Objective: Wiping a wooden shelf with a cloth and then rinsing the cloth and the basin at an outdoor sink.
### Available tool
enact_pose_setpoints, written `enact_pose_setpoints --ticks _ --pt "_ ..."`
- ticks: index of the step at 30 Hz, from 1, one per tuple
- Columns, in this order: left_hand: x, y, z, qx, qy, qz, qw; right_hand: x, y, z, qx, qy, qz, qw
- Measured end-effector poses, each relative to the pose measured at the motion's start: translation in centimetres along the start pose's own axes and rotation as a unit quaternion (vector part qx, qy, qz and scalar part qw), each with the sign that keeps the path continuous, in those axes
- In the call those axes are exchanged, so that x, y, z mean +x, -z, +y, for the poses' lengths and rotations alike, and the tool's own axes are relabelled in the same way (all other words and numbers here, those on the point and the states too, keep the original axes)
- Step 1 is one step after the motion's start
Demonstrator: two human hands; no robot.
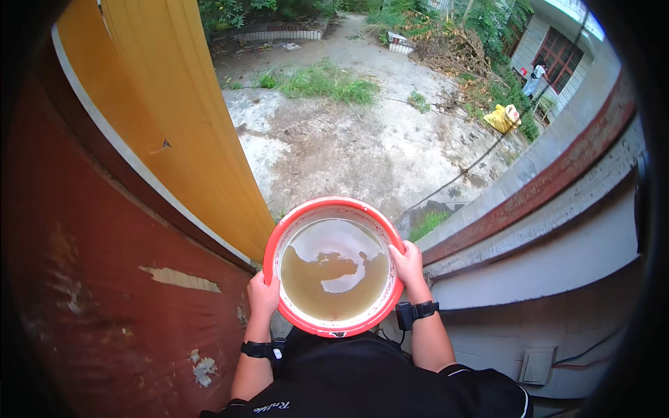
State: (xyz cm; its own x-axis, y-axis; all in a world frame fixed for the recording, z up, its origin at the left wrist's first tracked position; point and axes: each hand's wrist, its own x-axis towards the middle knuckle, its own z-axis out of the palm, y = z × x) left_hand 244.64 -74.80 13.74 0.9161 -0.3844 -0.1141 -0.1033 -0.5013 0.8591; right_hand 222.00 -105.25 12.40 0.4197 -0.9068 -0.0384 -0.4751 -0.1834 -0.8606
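A round red-rimmed basin (287, 226) with a pale inside is held level in front of my body, at the doorway. Murky brownish water (334, 272) lies in it and reflects light. My left hand (264, 295) is closed around the left side of the rim. On the right side, my right hand (407, 262) grips the rim with the thumb over the top edge. The undersides of the fingers are hidden beneath the basin. Black straps with small devices sit on both wrists.
A worn red door (139, 279) and a yellow wooden panel (171, 118) stand close on the left. The door frame (529, 188) runs along the right. Ahead lies a concrete yard (334, 150) with grass tufts (327, 83), a yellow sack (502, 118) and a person (535, 79) by a window.
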Motion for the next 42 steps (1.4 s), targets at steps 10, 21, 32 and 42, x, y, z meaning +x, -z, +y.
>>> enact_pose_setpoints --ticks 10,21,32,42 --pt "15.8 -4.6 2.8 0.029 -0.036 -0.098 0.994 6.6 -2.3 -1.6 0.051 -0.033 0.074 0.995" --pt "24.4 -6.3 4.3 -0.061 -0.015 -0.15 0.987 14.0 -5.0 -4.5 0.086 -0.079 0.077 0.99" --pt "30.7 1.3 1.2 -0.042 0.009 -0.109 0.993 17.4 -13.4 -8.9 0.115 -0.054 -0.051 0.991" --pt "32.0 4.8 -0.9 0.09 -0.012 -0.01 0.996 19.1 -20.2 -11.9 0.067 -0.038 -0.107 0.991"
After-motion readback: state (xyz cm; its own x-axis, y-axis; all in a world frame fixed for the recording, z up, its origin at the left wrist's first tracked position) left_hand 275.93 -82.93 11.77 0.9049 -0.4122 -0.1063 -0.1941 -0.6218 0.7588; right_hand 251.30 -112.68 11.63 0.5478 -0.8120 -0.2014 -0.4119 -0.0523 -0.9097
